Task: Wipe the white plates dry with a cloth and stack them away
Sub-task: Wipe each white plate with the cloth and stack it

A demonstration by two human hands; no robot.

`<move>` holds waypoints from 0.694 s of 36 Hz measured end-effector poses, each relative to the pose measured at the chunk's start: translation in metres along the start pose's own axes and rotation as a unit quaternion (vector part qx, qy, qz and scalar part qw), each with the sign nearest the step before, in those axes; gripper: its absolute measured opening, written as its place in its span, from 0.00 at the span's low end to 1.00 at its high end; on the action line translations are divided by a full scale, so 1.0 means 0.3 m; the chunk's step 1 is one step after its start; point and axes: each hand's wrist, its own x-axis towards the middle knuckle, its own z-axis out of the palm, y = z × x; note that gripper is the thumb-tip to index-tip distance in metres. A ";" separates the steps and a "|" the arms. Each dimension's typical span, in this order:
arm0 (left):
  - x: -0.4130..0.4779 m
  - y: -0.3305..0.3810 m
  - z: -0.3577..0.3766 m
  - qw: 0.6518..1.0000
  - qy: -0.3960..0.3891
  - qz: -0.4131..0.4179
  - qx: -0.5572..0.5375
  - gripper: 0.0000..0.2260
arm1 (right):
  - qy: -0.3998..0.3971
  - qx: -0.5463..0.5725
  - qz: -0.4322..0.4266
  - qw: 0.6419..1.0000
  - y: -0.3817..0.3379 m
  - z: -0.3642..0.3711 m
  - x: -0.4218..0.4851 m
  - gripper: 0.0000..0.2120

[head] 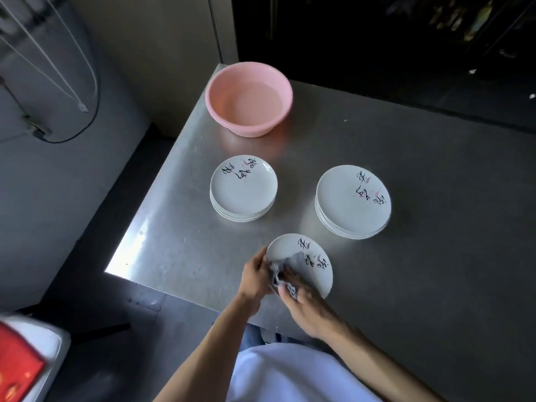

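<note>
1. I am holding one white plate [314,275] tilted just above the near edge of the counter [420,285]. My left grip [255,278] is curling round its left rim.
2. My right grip [304,306] is closing on a bunched grey cloth [277,269] and pressing it against the plate's face. This hand is blurred, so I cannot make out each finger.
3. Black brush-style characters are running along the plate's right side, with small pink petal marks among them. I cannot read them.
4. The same writing is showing on the top plate of two stacks further back on the counter. The left stack [243,188] is carrying it along its far edge and the right stack [352,201] along its right edge. The stacks are sitting well apart.
5. A pink plastic basin [249,98] is standing near the far left corner, beyond the left stack.
6. The counter is dull brushed metal, catching a bright glare along its left side.
7. A grey wall with hanging cables [72,91] is rising to the left, the far side of the room is lying in darkness, and a blurred red-and-white object [20,369] is sitting at the near left.
</note>
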 end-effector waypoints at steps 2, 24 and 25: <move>0.003 -0.002 -0.006 1.000 0.026 -0.005 -0.006 0.19 | 0.030 -0.079 -0.045 0.995 0.046 -0.011 -0.057 0.17; 0.018 -0.023 0.009 0.999 0.025 0.022 0.037 0.23 | -0.028 -0.064 0.057 0.996 0.091 -0.040 -0.070 0.23; 0.008 -0.026 0.013 0.999 0.013 0.014 0.037 0.24 | -0.004 -0.056 0.079 0.995 0.097 -0.046 -0.060 0.24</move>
